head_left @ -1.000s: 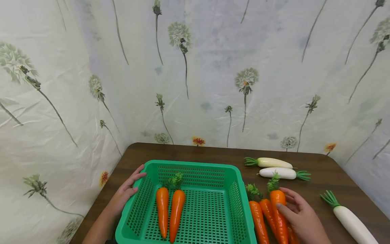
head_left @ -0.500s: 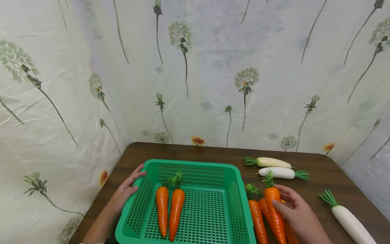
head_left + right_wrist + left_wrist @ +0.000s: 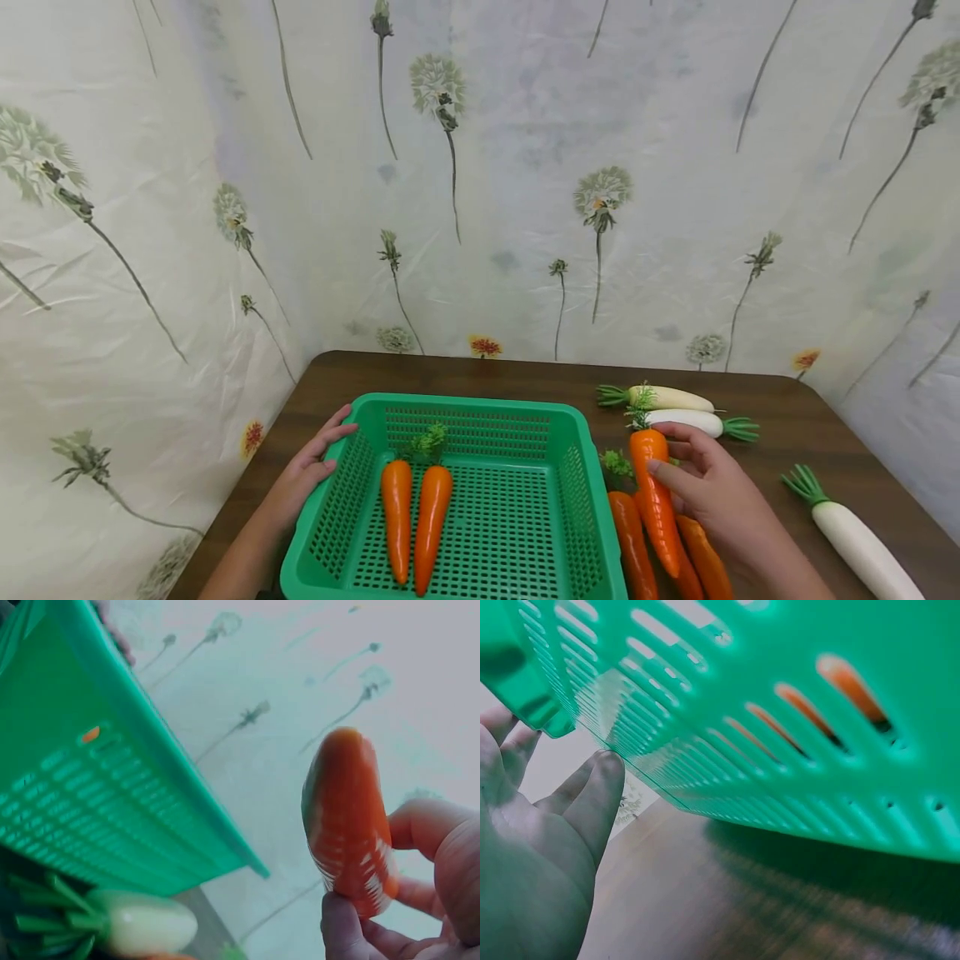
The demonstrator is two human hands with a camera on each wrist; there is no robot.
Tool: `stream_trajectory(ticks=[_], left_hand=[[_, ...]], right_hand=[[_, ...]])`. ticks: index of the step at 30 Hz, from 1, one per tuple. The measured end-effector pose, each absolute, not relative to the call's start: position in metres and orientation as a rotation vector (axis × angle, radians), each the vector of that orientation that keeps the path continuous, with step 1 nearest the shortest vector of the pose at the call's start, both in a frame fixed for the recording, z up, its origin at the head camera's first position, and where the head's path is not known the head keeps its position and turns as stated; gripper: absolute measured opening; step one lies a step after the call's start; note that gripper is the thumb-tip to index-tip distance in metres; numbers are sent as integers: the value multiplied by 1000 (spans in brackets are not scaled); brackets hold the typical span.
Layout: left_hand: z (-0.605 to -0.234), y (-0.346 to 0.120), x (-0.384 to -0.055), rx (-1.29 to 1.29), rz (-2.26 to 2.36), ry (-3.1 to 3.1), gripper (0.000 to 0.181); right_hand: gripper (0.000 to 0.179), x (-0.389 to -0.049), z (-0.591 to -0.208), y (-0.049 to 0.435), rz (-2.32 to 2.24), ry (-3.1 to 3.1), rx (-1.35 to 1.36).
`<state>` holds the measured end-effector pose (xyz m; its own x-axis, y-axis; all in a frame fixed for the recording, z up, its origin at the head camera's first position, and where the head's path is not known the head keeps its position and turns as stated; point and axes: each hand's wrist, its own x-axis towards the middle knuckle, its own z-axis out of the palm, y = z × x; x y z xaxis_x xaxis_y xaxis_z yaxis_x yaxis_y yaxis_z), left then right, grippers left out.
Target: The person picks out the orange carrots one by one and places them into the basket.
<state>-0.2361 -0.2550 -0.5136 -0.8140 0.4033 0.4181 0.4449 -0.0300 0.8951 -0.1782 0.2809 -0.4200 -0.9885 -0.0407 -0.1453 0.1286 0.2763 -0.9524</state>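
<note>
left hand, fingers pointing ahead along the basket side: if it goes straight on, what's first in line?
The left hand already touches the green plastic slotted basket. Straight on, probably only bare brown wooden table, then the flower-printed backdrop; depth is unclear.

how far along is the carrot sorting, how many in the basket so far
Two carrots already lie inside the green basket. The right hand grips a third carrot, lifted off the pile beside the basket, while the left hand rests on the basket's left rim. At least two more carrots remain on the table.
</note>
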Motion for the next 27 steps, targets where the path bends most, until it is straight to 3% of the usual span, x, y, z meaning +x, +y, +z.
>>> stream_trajectory(ticks=[27], left_hand=[[-513, -255, -236, -962, -2016, -2151, 44]], right_hand=[[63, -194, -407, 226, -1847, 2290, -38]])
